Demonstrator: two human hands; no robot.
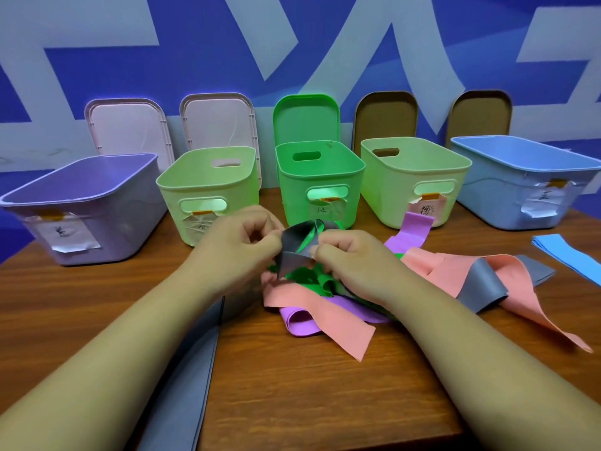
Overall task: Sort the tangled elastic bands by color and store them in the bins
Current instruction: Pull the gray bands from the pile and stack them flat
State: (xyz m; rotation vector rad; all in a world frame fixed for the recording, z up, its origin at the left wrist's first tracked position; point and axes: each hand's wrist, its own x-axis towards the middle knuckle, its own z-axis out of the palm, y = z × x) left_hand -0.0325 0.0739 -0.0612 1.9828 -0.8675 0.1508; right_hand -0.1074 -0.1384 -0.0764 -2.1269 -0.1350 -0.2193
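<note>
Purple bin [130, 222]: far left, at ten o'clock from the tangle, with a paper label taped to its front.
Pale green bin [175, 203]: next along, at eleven o'clock, also labelled.
Left hand [240, 242]: fingers curled, pinching the left edge of the grey band [292, 252].
Grey band: held up between both hands over the middle of the wooden table [292, 385], folded, with a green band [305, 275] running through it.
Green bin [292, 196]: at twelve o'clock, just behind the hands.
Tangle: pink bands [325, 307], a purple band [413, 232] and the green one are heaped under the hands. The pink trails off towards four o'clock.
Right hand [351, 255]: fingers curled, pinching the right edge of the same grey band.
Second pale green bin [390, 190]: at one o'clock, with the purple band's end just in front of it.
Blue bin [494, 203]: at two o'clock, far right.
Blue band [569, 252]: lying flat at three o'clock, well apart from the tangle.
Lids [305, 122]: five lean against the blue wall behind the bins.
</note>
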